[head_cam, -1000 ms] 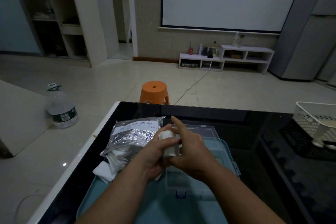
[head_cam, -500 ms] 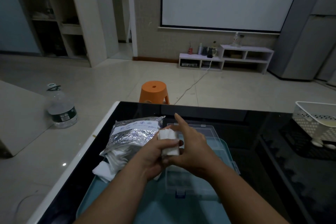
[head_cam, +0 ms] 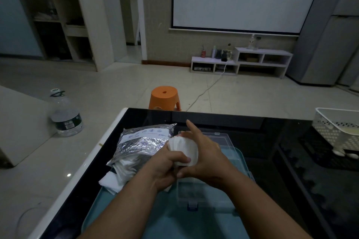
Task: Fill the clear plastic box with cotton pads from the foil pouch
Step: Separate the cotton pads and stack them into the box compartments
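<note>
Broadly, the scene is taken up by a black glass-topped table (head_cam: 272, 141), on which a teal tray (head_cam: 165, 225) is laid at the near edge. At the table's far right a white perforated basket (head_cam: 334, 128) is seen, well apart from the tray. The clear plastic box (head_cam: 196, 194) is set on the tray with its lid (head_cam: 221, 138) thrown open to the far side — whether anything lies inside cannot be told. Just to the box's left the crumpled foil pouch (head_cam: 143, 145) is laid at the tray's far-left corner, with loose white pads (head_cam: 116, 176) spilled from its near end. Above the box, a stack of cotton pads (head_cam: 184, 149) is held between both hands. The left hand (head_cam: 165, 169) is curled round the stack's left side, thumb laid across its face; the right hand (head_cam: 207, 159) is cupped against the right side, thumb pressed beneath the lower edge — its index finger is held straight and raised
</note>
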Demonstrator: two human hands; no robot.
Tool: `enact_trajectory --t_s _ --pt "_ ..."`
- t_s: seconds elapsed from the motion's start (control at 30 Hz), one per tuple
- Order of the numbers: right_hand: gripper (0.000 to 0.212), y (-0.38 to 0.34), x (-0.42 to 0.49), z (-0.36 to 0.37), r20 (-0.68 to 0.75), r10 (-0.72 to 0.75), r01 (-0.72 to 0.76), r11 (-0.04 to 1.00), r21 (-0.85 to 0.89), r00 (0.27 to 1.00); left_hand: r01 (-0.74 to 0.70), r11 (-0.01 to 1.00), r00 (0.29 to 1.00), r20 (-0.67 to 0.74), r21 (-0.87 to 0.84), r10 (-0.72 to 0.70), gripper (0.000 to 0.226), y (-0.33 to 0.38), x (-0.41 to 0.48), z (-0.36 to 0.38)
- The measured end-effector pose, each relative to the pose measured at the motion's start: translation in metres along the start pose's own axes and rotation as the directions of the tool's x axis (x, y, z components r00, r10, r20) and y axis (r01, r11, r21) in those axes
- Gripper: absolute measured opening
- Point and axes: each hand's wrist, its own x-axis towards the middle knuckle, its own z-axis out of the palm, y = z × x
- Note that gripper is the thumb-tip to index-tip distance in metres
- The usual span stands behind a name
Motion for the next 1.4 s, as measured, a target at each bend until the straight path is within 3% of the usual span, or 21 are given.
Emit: enact_trajectory --t_s 0.1,0.17,0.3,0.47,0.57,0.77,0.9,0.97,1.1,1.17,1.23,1.3,1.4 --pt "0.107 0.006 0.002 0.002 -0.053 0.03 -0.019 0.98 0.196 0.998 -0.032 0.999 0.997 -0.078 -0.042 0.028 0.069 0.0 0.001 -0.002" --pt "0.075 0.01 0.003 0.003 -0.128 0.1 -0.051 0.938 0.344 0.987 -0.044 0.998 0.993 -0.108 -0.047 0.038 0.064 0.002 -0.001 0.0" --pt "0.02 0.011 0.005 0.002 -0.193 0.192 -0.098 0.906 0.413 0.962 -0.013 0.999 0.998 -0.064 -0.043 0.01 0.068 0.004 -0.004 0.002" --pt "0.015 0.011 0.004 0.0 -0.206 0.291 -0.135 0.823 0.551 0.934 0.018 0.998 0.989 -0.143 -0.066 -0.027 0.053 0.004 -0.004 0.008" --pt "0.015 0.01 0.003 -0.005 -0.196 0.34 -0.126 0.728 0.674 0.92 0.016 0.994 0.984 -0.172 -0.108 -0.034 0.057 0.005 -0.004 0.007" --pt "0.025 0.003 0.002 -0.001 -0.143 0.335 -0.145 0.699 0.7 0.931 0.043 0.997 0.993 -0.108 -0.063 -0.05 0.066 0.001 -0.005 0.008" --pt "0.022 0.003 0.005 0.007 -0.289 0.269 -0.134 0.901 0.411 0.919 0.051 0.998 0.993 -0.103 -0.031 -0.054 0.05 0.002 -0.005 0.008" --pt "0.033 0.005 0.006 0.007 -0.33 0.224 -0.093 0.925 0.369 0.917 0.062 0.995 0.993 -0.093 -0.084 -0.07 0.045 0.003 -0.005 0.007" --pt "0.068 0.005 0.004 0.004 -0.139 0.078 -0.021 0.928 0.372 0.987 0.06 0.996 0.993 -0.101 -0.064 -0.066 0.048 0.005 -0.004 0.004" --pt "0.097 0.003 0.001 0.004 -0.032 0.027 -0.019 0.973 0.229 0.999 0.051 0.999 0.993 -0.107 -0.018 -0.052 0.059 0.005 -0.003 0.005" --pt "0.114 0.0 0.0 0.004 0.008 0.003 -0.003 0.999 0.037 1.0 0.028 0.999 0.997 -0.071 0.015 -0.027 0.065 0.004 -0.005 0.01" --pt "0.116 -0.002 0.0 0.006 0.016 -0.008 0.009 0.995 -0.098 1.0 0.01 0.998 1.0 -0.028 0.06 -0.008 0.061 0.002 -0.006 0.011" --pt "0.112 0.001 0.003 0.008 -0.021 -0.002 -0.001 0.989 -0.146 1.0 0.006 0.992 0.999 0.036 0.123 -0.01 0.064 0.002 -0.007 0.01"
